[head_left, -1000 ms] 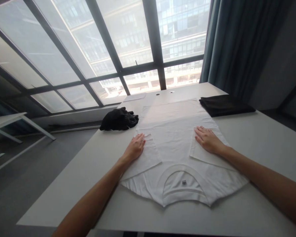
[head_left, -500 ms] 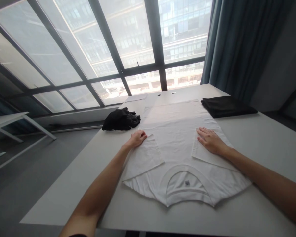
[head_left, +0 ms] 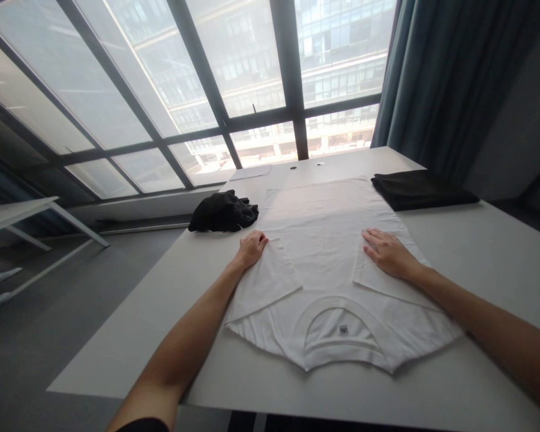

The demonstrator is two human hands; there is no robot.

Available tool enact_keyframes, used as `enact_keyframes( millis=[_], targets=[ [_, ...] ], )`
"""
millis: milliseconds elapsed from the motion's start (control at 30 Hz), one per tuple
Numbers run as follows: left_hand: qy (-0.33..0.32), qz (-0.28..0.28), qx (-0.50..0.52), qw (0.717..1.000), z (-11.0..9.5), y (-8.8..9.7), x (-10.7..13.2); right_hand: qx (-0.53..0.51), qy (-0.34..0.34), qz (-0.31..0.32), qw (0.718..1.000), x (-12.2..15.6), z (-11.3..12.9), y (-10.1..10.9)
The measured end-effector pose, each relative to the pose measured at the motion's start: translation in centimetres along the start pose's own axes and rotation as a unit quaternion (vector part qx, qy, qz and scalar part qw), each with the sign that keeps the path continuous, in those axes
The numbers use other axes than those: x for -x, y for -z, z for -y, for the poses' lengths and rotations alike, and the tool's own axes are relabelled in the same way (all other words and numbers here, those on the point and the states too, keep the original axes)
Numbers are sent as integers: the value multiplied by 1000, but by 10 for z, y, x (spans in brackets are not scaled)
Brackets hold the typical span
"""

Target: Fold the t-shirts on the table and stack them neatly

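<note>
Through the head view I record the white T-shirt (head_left: 326, 258) spread from frame centre to lower centre, the left hand (head_left: 252, 248) left of centre, curled at one sleeve (head_left: 269, 282), whether gripping I cannot tell, and the right hand (head_left: 388, 253) right of centre, open flat upon the other sleeve (head_left: 371, 278), gripping nothing.

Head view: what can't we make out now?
In the head view:
Label: print too small to read.
Left hand: its curl hides whether it pinches the shirt.
Right hand: its back hides the palm.
Black bundle: folds hide its shape.
Right arm: cut off by right edge.
</note>
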State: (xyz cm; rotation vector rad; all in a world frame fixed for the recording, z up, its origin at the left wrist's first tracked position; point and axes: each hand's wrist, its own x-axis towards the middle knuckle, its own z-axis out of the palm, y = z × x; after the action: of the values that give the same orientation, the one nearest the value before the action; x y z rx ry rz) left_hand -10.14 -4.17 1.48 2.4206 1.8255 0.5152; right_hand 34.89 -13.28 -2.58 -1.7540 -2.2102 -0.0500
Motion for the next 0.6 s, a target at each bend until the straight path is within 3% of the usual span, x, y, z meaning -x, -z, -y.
enact_keyframes(
  millis=[167, 333, 600],
  targets=[
    [-52, -24, -17, 998, -19, 2, 11, 4, -2, -7, 1000, 0, -1, -1],
    [-50, 86, -67, 993, -42, -12, 27, 1, 8, -15, 1000, 1, -3, -5],
    [-52, 128, -47, 989, -51, -10, 32, 1, 20, -42, 999, 1, -8, -14]
  ],
)
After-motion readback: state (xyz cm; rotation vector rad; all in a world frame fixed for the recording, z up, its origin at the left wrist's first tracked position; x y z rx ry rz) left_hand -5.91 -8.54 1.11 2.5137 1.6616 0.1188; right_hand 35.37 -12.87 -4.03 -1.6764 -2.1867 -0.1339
